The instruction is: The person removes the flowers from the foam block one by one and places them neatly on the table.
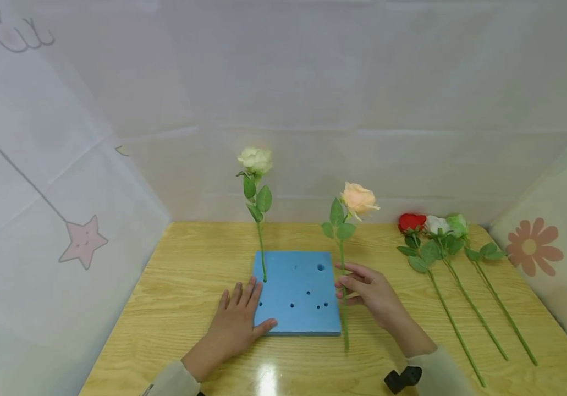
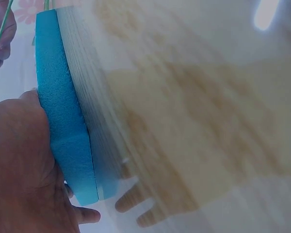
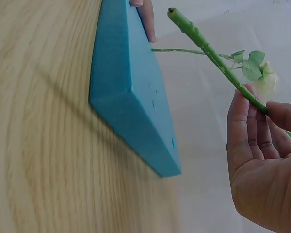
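Observation:
A peach rose [image 1: 359, 199] stands nearly upright in my right hand [image 1: 369, 291], its green stem [image 3: 218, 62] pinched between thumb and fingers. Its lower end hangs free beside the right edge of a blue foam block [image 1: 297, 319]. Several holes dot the top of that block. My left hand [image 1: 236, 319] rests on the block's left edge with fingers spread and thumb near the front corner. A cream-white rose [image 1: 256, 160] stands in a hole close to the left fingertips. In the right wrist view the block [image 3: 111, 73] appears beside the stem's cut end.
On the right side of the wooden table [image 1: 189, 247] lie a red rose [image 1: 411, 222], a white rose [image 1: 435, 225] and a pale green rose [image 1: 457, 224], their stems pointing toward the front. Patterned white cloth [image 1: 283, 110] encloses the back and sides.

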`<state>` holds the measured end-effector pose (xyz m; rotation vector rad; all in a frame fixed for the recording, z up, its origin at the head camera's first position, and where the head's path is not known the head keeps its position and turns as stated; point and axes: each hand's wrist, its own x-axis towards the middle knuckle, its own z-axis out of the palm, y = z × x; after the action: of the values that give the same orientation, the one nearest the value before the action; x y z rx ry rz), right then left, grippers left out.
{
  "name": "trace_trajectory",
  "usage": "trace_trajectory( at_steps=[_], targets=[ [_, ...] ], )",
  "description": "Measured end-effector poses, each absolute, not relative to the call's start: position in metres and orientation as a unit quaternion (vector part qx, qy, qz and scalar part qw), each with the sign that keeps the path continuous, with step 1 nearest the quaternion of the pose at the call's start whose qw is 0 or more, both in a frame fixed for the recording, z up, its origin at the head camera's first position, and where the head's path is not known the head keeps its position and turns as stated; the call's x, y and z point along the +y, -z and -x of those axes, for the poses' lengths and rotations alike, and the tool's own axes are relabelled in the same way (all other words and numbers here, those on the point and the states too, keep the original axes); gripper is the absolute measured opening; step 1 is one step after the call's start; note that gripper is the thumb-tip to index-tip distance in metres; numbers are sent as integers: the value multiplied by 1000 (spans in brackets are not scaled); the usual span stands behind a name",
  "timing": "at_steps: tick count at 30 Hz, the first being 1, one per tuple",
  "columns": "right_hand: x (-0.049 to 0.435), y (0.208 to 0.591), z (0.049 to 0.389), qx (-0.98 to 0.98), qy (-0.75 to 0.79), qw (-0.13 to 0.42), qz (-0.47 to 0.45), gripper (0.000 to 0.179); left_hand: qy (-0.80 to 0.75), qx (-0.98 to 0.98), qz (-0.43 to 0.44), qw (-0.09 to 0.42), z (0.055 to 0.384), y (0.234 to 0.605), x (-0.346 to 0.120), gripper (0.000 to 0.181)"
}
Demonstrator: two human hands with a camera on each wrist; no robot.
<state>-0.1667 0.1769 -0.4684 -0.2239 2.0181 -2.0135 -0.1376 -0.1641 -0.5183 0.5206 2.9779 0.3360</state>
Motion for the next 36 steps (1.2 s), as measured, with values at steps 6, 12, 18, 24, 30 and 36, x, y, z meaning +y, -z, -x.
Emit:
trace_trajectory(
  at_steps=[6, 12, 18, 24, 30, 36],
  targets=[
    [190, 470, 163, 706, 691, 142, 60, 58, -116, 977, -170, 47, 137, 520, -164, 95],
    [210, 469, 162, 720, 679, 135, 44, 59, -115, 978, -170, 46, 138, 522, -165, 96],
    [231, 472, 162, 732, 667, 135, 33, 57, -119, 977, -169, 50, 138, 522, -165, 96],
    [246, 474, 158, 747, 651, 132, 31, 58, -120, 976, -173, 48, 138, 522, -166, 95],
    [257, 474, 157, 756, 640, 136, 17, 61, -120, 976, -173, 48, 137, 521, -166, 95],
    [267, 475, 157, 764, 628, 148, 3, 61, -116, 977, -172, 50, 137, 520, -165, 96]
  ],
)
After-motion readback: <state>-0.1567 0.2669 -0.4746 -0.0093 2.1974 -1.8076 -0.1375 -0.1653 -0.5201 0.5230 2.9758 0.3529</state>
